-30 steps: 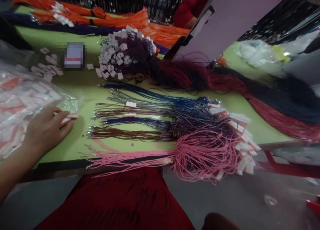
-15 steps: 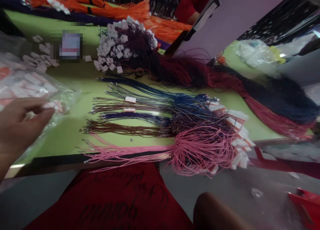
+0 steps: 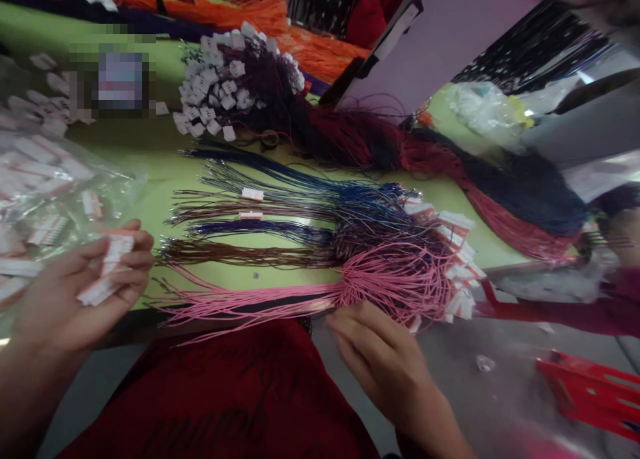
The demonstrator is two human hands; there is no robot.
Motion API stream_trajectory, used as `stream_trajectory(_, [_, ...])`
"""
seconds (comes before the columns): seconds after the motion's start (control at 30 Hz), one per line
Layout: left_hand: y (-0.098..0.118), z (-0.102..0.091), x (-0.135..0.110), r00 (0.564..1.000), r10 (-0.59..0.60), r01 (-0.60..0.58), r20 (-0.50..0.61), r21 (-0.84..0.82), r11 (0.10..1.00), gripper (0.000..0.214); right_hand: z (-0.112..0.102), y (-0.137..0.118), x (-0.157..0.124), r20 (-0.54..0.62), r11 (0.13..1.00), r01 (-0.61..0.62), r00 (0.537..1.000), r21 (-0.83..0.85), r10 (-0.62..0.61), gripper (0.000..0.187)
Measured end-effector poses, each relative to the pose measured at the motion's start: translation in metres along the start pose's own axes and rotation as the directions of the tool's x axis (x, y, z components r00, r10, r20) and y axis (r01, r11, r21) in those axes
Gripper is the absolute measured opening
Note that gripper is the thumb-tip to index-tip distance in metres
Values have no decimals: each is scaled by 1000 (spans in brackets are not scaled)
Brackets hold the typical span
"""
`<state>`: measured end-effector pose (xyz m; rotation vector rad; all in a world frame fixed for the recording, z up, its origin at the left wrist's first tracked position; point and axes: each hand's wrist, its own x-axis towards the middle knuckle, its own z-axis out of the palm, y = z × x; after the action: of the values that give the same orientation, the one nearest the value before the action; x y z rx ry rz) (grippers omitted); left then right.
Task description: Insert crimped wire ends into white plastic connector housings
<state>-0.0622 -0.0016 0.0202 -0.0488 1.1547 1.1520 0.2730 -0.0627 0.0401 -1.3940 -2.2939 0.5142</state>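
In my left hand (image 3: 85, 286), palm up with curled fingers, lie white plastic connector housings (image 3: 116, 251) with orange edges. A clear bag (image 3: 60, 172) of similar housings is beside it on the left. My right hand (image 3: 383, 352) is at the table's front edge, its fingers drawn together against the near side of a bundle of pink wires (image 3: 280, 294); whether anything is between the fingertips is hidden. Behind the pink wires lie brown wires (image 3: 240, 254), purple wires (image 3: 250, 229) and blue wires (image 3: 260, 160) in rows. Two loose housings (image 3: 253, 194) rest on the rows.
At the back lies a thick bundle of dark and red wires (image 3: 360, 136) with white connectors (image 3: 215, 86). Orange wires (image 3: 240, 9) run behind it. A pale upright panel (image 3: 425, 39) stands at the back right, and a red plastic piece (image 3: 590, 396) is low on the right.
My left hand has moved right from the bag and turned palm up with housings in it. My right hand has risen from the bottom edge to the pink wires. The view has shifted slightly.
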Motion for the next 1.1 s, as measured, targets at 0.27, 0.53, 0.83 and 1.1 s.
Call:
stream_trajectory(0.27, [-32, 11, 8, 991, -95, 87, 99, 80, 993, 19, 44, 46, 6, 141, 917, 109, 988, -383, -59, 19])
stream_trajectory(0.53, [-46, 14, 11, 989, -66, 36, 129, 225, 974, 11, 5, -12, 31, 280, 935, 133, 932, 329, -231, 17])
stream_trajectory(0.83, [-72, 25, 9, 962, -111, 12, 248, 368, 930, 42, 55, -32, 84, 144, 838, -173, 983, 517, 114, 15])
stream_trajectory(1.1, [-59, 23, 18, 975, -146, 92, 170, 289, 953, 42, 71, -13, 95, 12, 899, -147, 988, 413, 156, 10])
